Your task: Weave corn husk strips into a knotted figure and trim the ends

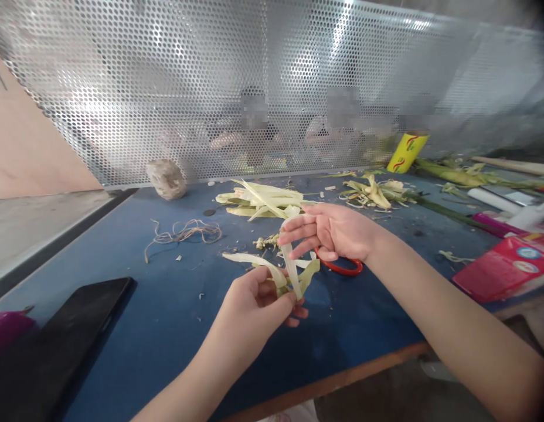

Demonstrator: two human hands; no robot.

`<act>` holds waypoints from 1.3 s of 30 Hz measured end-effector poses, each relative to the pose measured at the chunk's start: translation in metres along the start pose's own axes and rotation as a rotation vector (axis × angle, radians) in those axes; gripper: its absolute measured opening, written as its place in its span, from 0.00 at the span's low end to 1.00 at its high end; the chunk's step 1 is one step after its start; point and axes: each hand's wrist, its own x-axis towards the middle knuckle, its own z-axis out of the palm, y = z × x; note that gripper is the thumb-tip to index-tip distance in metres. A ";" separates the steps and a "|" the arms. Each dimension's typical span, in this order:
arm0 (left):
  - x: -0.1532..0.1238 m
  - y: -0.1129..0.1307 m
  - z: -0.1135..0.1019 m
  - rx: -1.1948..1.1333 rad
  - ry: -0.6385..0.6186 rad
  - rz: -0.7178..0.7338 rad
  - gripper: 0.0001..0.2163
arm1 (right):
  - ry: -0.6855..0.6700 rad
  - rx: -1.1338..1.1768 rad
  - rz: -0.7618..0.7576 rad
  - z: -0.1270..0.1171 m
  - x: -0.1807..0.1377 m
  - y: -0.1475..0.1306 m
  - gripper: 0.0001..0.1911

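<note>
Head view showed a smooth, matte blue tabletop (166, 316), its brown front edge running just below the hands and a perforated silver metal screen (166, 99) bounding the far side. Open room stretched from the left hand (258, 310) to a flat black rectangular phone (78, 334). The left thumb and fingers pinched thin, curling, pale-green husk strips (293, 275) above the table. The right hand (337, 231) lay palm-up, fingers loosely extended against one strip's upper end; whether they gripped it could not be told. Red looped plastic handles (344, 269) rested near it. Beyond lay layered, pale-green leafy husks (263, 199) and, leftward, tangled tan fibrous twine (188, 231).
</note>
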 end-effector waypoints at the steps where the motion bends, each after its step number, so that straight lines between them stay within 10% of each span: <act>1: 0.000 0.000 0.000 -0.006 0.001 0.001 0.06 | 0.024 -0.013 -0.012 0.000 0.001 0.000 0.22; 7: -0.001 0.002 -0.002 -0.036 0.018 -0.001 0.07 | 0.171 -0.436 -0.260 -0.001 -0.005 0.006 0.15; 13: -0.007 0.006 0.003 -0.030 0.078 0.023 0.08 | 0.031 -1.112 -0.235 0.000 -0.025 0.002 0.13; 21: -0.008 0.007 0.004 -0.026 0.084 -0.011 0.07 | -0.218 -1.009 -0.305 0.004 -0.028 0.002 0.13; 29: -0.008 0.008 0.002 -0.053 0.064 -0.064 0.06 | -0.087 -1.164 -0.586 0.013 -0.019 0.009 0.07; 39: -0.011 0.012 0.005 -0.087 0.044 -0.132 0.04 | -0.333 -1.173 -0.629 0.007 -0.022 0.008 0.07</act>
